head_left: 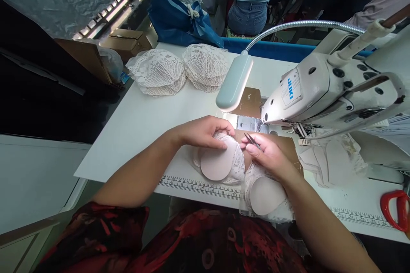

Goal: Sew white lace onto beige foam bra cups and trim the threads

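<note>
My left hand (213, 132) grips the upper edge of a white lace bra cup (219, 164), thumb on its smooth inner face and fingers behind it. Close by on the right, my right hand (264, 151) is closed round a small pair of dark-tipped thread snips (251, 140), their points toward the left. Its fingertips are at the lace edge of the cup; whether they pinch it I cannot tell. A second lace cup (267, 196) hangs over the table's front edge below my right wrist. Just beyond my hands is the white JUKI sewing machine (297, 89).
Two stacks of lace cups (156, 72) lie at the back left. A lamp (235, 81) on a bendy neck hangs over the machine bed. More cup pieces (333, 160) and a red handle (395, 209) lie to the right. A ruler strip (201, 187) edges the table. People sit beyond.
</note>
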Available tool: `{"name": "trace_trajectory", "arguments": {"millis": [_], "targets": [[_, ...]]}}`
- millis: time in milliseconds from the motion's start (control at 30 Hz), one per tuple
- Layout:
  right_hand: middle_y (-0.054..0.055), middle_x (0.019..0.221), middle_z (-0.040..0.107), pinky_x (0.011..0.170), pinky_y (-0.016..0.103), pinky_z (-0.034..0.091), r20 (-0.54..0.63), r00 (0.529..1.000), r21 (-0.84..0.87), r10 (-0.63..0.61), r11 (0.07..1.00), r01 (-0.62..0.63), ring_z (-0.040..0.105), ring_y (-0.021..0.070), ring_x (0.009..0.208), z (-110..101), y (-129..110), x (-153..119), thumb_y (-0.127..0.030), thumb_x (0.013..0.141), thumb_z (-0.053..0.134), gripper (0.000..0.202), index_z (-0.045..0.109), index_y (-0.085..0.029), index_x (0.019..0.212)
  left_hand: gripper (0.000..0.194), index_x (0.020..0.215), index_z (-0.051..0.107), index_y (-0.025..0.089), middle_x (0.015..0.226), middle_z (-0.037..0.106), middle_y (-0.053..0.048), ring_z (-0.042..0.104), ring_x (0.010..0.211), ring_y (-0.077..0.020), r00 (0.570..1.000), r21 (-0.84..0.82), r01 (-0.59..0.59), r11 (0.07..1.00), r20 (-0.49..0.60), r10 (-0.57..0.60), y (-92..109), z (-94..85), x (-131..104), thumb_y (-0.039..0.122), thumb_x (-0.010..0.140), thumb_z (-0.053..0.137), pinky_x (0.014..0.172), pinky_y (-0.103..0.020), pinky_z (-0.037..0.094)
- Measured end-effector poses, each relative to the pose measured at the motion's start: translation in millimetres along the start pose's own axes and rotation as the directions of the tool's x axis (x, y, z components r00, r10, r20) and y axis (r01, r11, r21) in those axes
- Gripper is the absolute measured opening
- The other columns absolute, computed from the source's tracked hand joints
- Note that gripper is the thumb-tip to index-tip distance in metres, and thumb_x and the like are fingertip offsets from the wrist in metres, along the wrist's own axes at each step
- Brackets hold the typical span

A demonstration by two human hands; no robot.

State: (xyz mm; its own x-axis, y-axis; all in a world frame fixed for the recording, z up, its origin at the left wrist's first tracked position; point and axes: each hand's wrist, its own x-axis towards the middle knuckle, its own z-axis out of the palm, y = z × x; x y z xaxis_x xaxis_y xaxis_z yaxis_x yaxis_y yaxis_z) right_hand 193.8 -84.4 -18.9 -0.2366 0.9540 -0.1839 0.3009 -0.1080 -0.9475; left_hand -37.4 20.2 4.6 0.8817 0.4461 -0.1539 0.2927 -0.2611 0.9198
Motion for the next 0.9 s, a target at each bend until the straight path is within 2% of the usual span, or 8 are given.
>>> {"name": "trace_trajectory", "arguments": {"millis": [100, 233, 367, 467, 533, 600, 767, 900], "targets": [[-0.001, 0.078, 0.06, 0.062, 0.028, 0.042, -0.053, 0.999, -0.063, 0.002, 0.998, -0.005, 0.052, 0.0145, 0.068, 6.3, -1.7, 0.7, -0.041, 0.083, 0.064, 0.021, 0.062, -0.021, 0.088, 0.038, 0.112, 0.063, 0.017, 0.107, 0.065, -0.006, 0.059, 0.096, -0.0193, 0.999, -0.013, -0.014, 1.0, -0.041, 0.013, 2.3, 10.9, 3.7, 0.032, 0.079, 0.07, 0.081, -0.028, 0.044], [-0.002, 0.069, 0.056, 0.06, 0.027, 0.039, -0.111, 0.993, -0.132, -0.051, 0.991, 0.036, 0.048, 0.0138, 0.064, 6.4, -6.3, -2.1, -0.037, 0.086, 0.061, 0.018, 0.063, -0.02, 0.08, 0.033, 0.107, 0.064, 0.015, 0.097, 0.064, -0.004, 0.059, 0.088, -0.0162, 0.998, -0.054, -0.014, 0.998, -0.064, 0.011, 6.8, 20.8, 8.1, 0.03, 0.079, 0.069, 0.077, -0.026, 0.045], [0.002, 0.085, 0.066, 0.071, 0.029, 0.045, -0.141, 0.984, -0.092, -0.107, 0.991, 0.095, 0.057, 0.0169, 0.078, 5.0, -5.3, -4.0, -0.034, 0.087, 0.061, 0.014, 0.066, -0.021, 0.09, 0.019, 0.09, 0.067, 0.013, 0.085, 0.063, -0.002, 0.057, 0.077, -0.0126, 0.998, -0.124, -0.007, 0.992, -0.064, 0.0, 8.4, 26.2, 13.4, 0.03, 0.081, 0.066, 0.067, -0.022, 0.044], [0.003, 0.089, 0.065, 0.071, 0.03, 0.047, -0.179, 0.98, 0.013, -0.082, 0.996, 0.086, 0.059, 0.0166, 0.077, 3.9, -0.4, -5.1, -0.037, 0.088, 0.061, 0.026, 0.061, -0.021, 0.108, 0.021, 0.084, 0.068, 0.012, 0.077, 0.062, -0.001, 0.055, 0.07, -0.011, 0.998, -0.193, 0.046, 0.98, -0.042, -0.055, 7.8, 27.7, 15.6, 0.033, 0.082, 0.067, 0.061, -0.02, 0.043], [0.002, 0.086, 0.063, 0.063, 0.029, 0.047, -0.154, 0.987, 0.137, -0.048, 0.988, 0.07, 0.056, 0.014, 0.067, 2.1, 2.9, -6.0, -0.042, 0.091, 0.055, 0.033, 0.055, -0.022, 0.117, 0.021, 0.086, 0.07, 0.013, 0.079, 0.064, -0.002, 0.057, 0.072, -0.0115, 0.996, -0.234, 0.075, 0.969, -0.033, -0.085, 7.5, 27.8, 15.9, 0.033, 0.082, 0.067, 0.063, -0.02, 0.044], [0.001, 0.083, 0.06, 0.059, 0.029, 0.047, -0.112, 0.993, 0.222, -0.04, 0.973, 0.064, 0.054, 0.0123, 0.062, -0.7, 5.4, -6.6, -0.044, 0.093, 0.052, 0.033, 0.055, -0.023, 0.117, 0.022, 0.09, 0.072, 0.013, 0.084, 0.068, -0.003, 0.061, 0.077, -0.0133, 0.993, -0.263, 0.098, 0.96, -0.032, -0.111, 7.3, 27.6, 15.6, 0.032, 0.081, 0.068, 0.068, -0.022, 0.047], [0.0, 0.076, 0.06, 0.066, 0.029, 0.049, -0.094, 0.995, 0.167, -0.038, 0.985, 0.053, 0.058, 0.0142, 0.069, -5.7, 7.4, -6.4, -0.039, 0.086, 0.064, 0.029, 0.063, -0.021, 0.108, 0.027, 0.1, 0.074, 0.015, 0.099, 0.073, -0.007, 0.065, 0.092, -0.0178, 0.99, -0.366, 0.111, 0.924, -0.042, -0.136, 5.6, 29.0, 15.4, 0.034, 0.082, 0.069, 0.079, -0.025, 0.051], [0.003, 0.084, 0.066, 0.068, 0.03, 0.05, -0.049, 0.999, 0.158, -0.012, 0.987, 0.019, 0.062, 0.016, 0.075, -3.4, 3.6, -5.8, -0.038, 0.084, 0.065, 0.025, 0.064, -0.02, 0.102, 0.029, 0.1, 0.075, 0.014, 0.098, 0.073, -0.007, 0.066, 0.09, -0.0182, 0.983, -0.367, 0.133, 0.921, -0.07, -0.17, 4.6, 31.4, 16.6, 0.035, 0.08, 0.071, 0.077, -0.025, 0.051]]}}
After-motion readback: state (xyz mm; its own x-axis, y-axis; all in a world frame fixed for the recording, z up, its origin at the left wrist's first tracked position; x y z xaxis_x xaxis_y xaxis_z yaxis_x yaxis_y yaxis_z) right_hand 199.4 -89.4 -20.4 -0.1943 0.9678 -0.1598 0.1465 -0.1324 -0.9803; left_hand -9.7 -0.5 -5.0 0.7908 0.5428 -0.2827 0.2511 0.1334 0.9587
